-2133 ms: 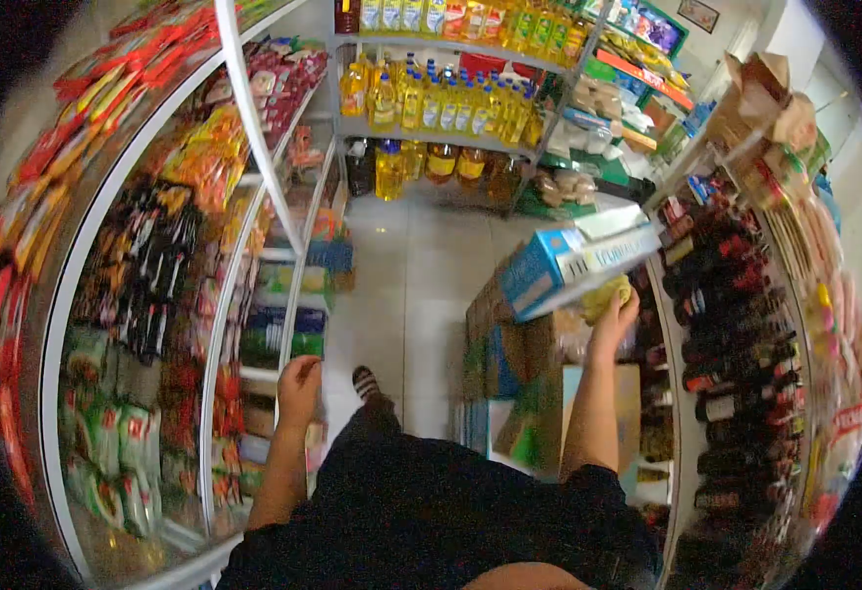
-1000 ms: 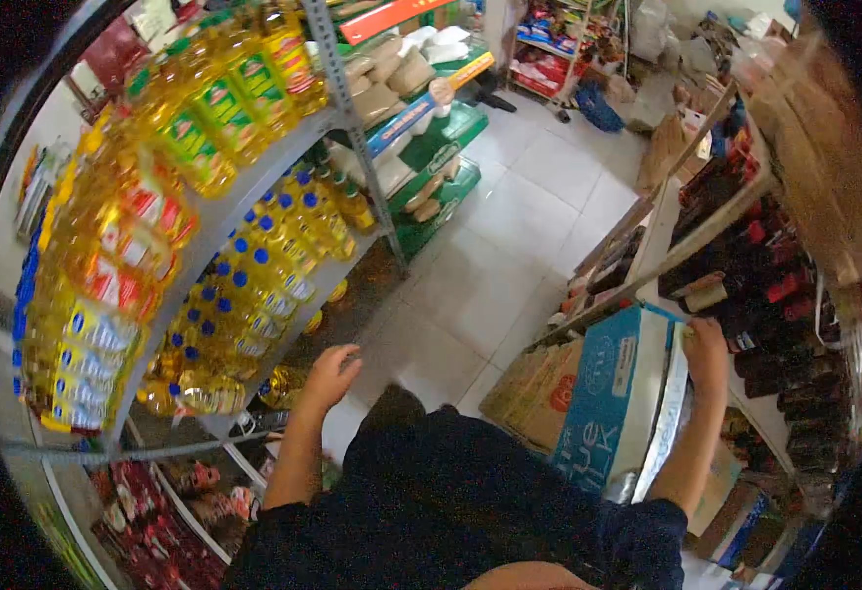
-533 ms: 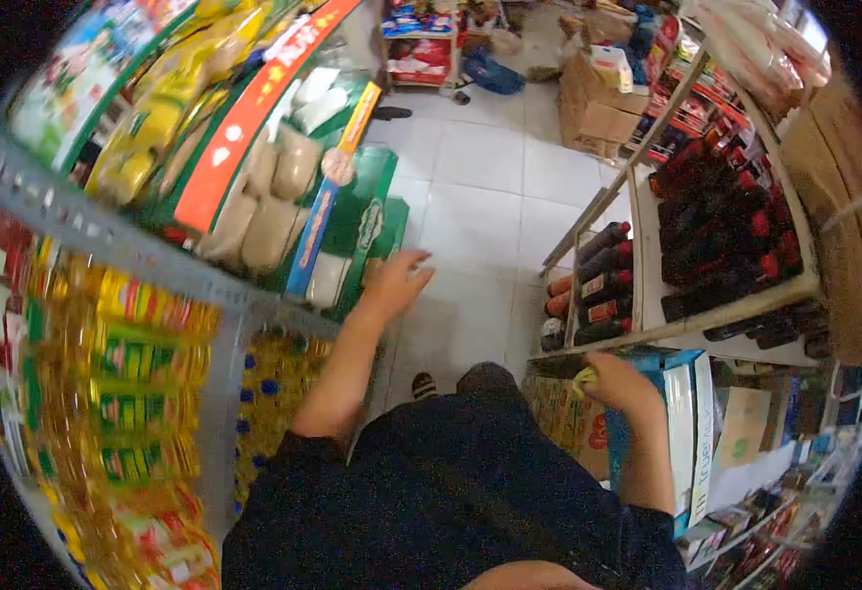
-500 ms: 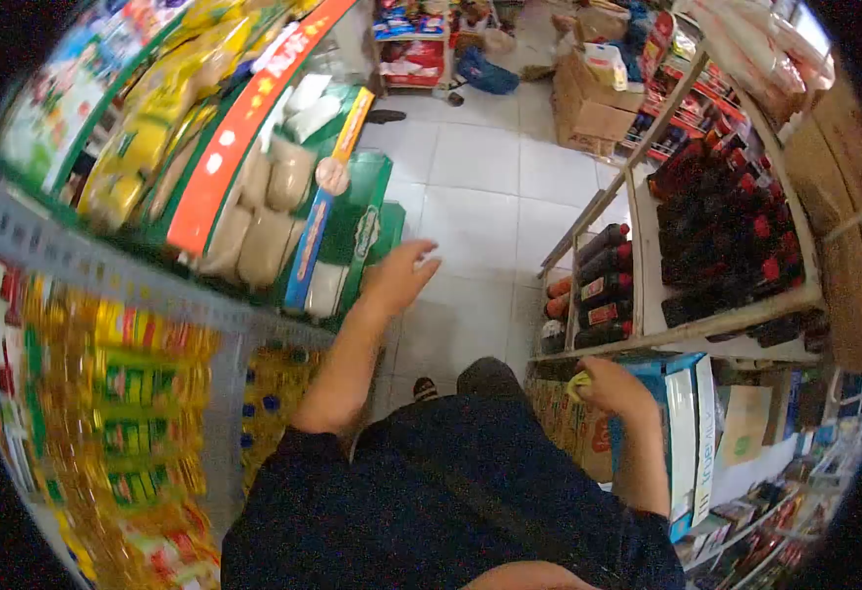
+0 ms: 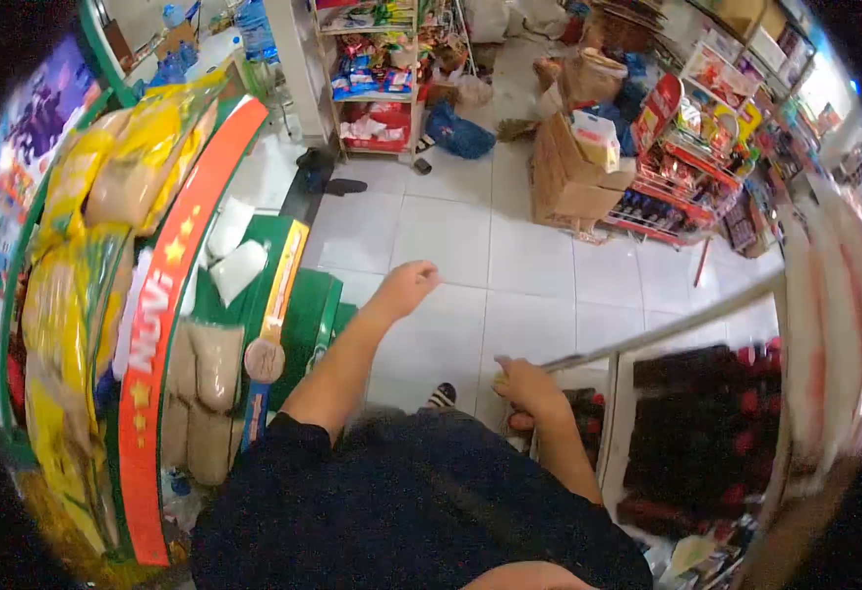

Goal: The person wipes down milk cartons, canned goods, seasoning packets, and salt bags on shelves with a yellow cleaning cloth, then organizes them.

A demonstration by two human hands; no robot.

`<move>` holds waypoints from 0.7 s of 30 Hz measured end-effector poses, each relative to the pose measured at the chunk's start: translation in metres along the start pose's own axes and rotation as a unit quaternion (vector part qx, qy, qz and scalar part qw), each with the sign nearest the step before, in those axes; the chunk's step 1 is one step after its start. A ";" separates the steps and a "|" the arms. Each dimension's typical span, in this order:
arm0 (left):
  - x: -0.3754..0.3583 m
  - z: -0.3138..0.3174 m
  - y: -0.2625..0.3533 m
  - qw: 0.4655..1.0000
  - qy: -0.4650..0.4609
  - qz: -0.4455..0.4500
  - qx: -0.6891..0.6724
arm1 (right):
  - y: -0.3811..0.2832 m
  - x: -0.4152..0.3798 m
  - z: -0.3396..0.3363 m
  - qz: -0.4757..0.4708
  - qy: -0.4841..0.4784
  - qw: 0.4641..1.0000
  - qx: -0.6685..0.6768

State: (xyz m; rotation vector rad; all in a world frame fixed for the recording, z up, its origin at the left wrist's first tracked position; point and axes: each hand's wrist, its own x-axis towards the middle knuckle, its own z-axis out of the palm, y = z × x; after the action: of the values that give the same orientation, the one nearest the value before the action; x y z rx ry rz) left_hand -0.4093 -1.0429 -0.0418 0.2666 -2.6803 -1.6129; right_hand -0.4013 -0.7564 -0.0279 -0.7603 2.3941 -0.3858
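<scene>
- Right hand clenching fingers round a yellowish item, too small to tell, beside the dark-bottle shelf rail.
- Left hand hanging loosely curled, grasping nothing, over white floor tiles.
- Lettering on the red shelf banner showing, not clearly readable.

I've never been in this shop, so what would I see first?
First you would see the tall green rack on the left, with its red and orange band, stuffed with yellow bags and pale sacks. On the right stands a shelf of dark bottles with red caps, its corner touched by the right hand. Ahead on the white tile floor sit cardboard boxes.
</scene>
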 end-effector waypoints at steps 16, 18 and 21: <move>0.386 -0.162 -0.089 0.982 0.168 -0.062 -0.059 | 0.034 0.378 -0.142 -0.051 0.068 0.996 0.030; 0.438 -0.186 -0.074 0.981 0.187 -0.024 -0.045 | 0.062 0.407 -0.154 -0.034 0.115 0.989 0.089; 0.492 -0.208 -0.073 0.985 0.161 0.004 -0.059 | 0.125 0.449 -0.143 0.014 0.230 0.962 0.144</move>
State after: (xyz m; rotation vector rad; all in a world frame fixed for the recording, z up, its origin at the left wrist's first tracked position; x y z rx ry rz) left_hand -0.8657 -1.3303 -0.0499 0.4693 -2.3357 -1.5617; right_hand -0.8400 -0.9133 -0.1717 -0.5456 2.6795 -0.9661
